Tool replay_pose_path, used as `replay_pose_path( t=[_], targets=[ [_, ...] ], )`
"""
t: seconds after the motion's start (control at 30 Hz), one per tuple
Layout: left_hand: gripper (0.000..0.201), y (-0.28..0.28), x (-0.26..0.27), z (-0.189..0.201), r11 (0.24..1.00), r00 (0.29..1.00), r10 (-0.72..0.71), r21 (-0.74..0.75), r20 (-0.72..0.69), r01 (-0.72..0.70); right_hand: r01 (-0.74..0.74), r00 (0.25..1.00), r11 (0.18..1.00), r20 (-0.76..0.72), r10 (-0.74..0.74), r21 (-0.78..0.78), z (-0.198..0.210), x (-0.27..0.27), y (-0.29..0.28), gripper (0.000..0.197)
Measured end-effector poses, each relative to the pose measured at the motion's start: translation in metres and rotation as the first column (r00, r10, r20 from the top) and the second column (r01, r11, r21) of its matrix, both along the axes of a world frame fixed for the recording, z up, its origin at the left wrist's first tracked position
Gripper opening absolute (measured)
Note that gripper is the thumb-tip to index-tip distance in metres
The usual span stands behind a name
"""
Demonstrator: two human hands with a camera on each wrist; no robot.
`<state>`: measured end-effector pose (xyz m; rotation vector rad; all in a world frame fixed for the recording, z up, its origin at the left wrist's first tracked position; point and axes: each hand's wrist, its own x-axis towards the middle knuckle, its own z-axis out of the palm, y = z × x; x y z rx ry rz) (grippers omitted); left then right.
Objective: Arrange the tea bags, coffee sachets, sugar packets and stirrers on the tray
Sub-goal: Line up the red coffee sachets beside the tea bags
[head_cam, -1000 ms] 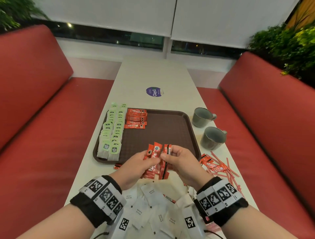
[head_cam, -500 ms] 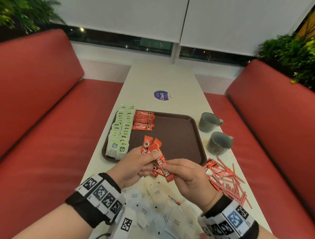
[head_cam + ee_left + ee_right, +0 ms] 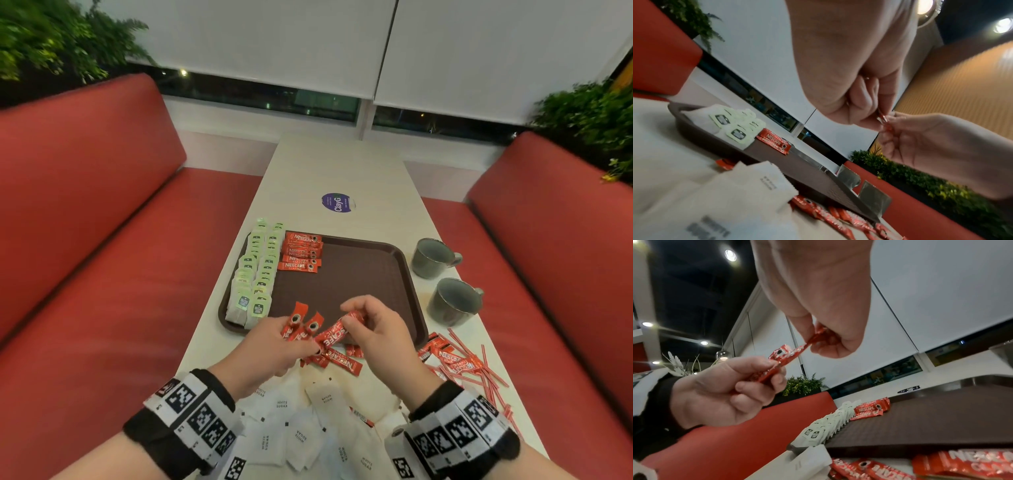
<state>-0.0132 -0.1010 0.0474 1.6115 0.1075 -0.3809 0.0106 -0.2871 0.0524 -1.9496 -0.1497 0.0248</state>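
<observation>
Above tray's near edge: left hand pinches a fan of coffee sachets; right hand pinches one sachet by its end. Light, slick, floppy foil, so prob. best taken by the crimped ends.

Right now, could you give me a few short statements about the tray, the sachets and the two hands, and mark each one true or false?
1. The green-tagged tea bags lie in rows along the left side of the brown plastic tray. True.
2. The left hand holds nothing. False: it grips several red coffee sachets.
3. The right hand pinches one end of a red coffee sachet. True.
4. The white sugar packets are on the tray. False: they lie on the table, near the person.
5. The two grey mugs stand on the tray. False: they stand on the table, right of it.
</observation>
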Motion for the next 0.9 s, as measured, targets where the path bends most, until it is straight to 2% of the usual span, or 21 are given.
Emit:
replay_pose_path(
  t=[0.07,0.13,0.23,0.4,0.5,0.57,0.67,0.73,0.83,0.9],
  targets=[
    [0.024,-0.001,-0.001,0.0,0.999,0.999,0.047,-0.009,0.017,-0.047,0.029,0.993,0.971,-0.121,0.0,0.239,0.001,0.001,0.008,0.019],
    [0.021,-0.002,0.0,-0.002,0.983,0.985,0.171,-0.069,0.015,-0.169,0.003,0.966,0.92,-0.238,0.098,0.392,0.0,0.0,0.019,0.016],
    [0.011,-0.002,0.001,-0.003,0.963,0.969,0.246,-0.12,0.016,-0.243,-0.073,0.962,0.958,-0.234,0.141,0.278,-0.008,-0.001,0.032,0.007],
    [0.007,0.007,-0.004,0.002,0.975,0.97,0.223,0.0,0.096,-0.224,-0.094,0.968,0.963,-0.203,0.148,0.254,-0.005,0.0,0.046,0.009],
    [0.01,0.011,-0.009,0.0,0.979,0.976,0.204,0.01,0.081,-0.206,-0.185,0.972,0.98,-0.131,0.194,0.075,-0.001,0.005,0.051,0.008],
    [0.01,0.019,-0.009,-0.004,0.972,0.973,0.222,0.066,0.055,-0.225,-0.27,0.956,0.961,-0.134,0.26,-0.066,0.004,0.021,0.051,0.013],
    [0.014,0.033,-0.003,-0.011,0.939,0.951,0.308,0.161,-0.003,-0.304,-0.329,0.944,0.858,-0.174,0.281,-0.395,0.009,0.062,0.049,0.01],
    [0.013,0.04,0.001,-0.015,0.919,0.93,0.365,0.179,-0.053,-0.35,-0.279,0.96,0.817,-0.165,0.226,-0.505,0.002,0.101,0.049,0.006],
    [0.02,0.048,0.004,-0.019,0.898,0.901,0.419,0.195,-0.11,-0.394,-0.256,0.966,0.693,-0.161,0.2,-0.674,-0.019,0.158,0.058,0.017],
    [0.021,0.055,0.006,-0.021,0.896,0.891,0.432,0.178,-0.138,-0.406,-0.268,0.963,0.633,-0.184,0.197,-0.726,-0.031,0.187,0.068,0.021]
  ],
)
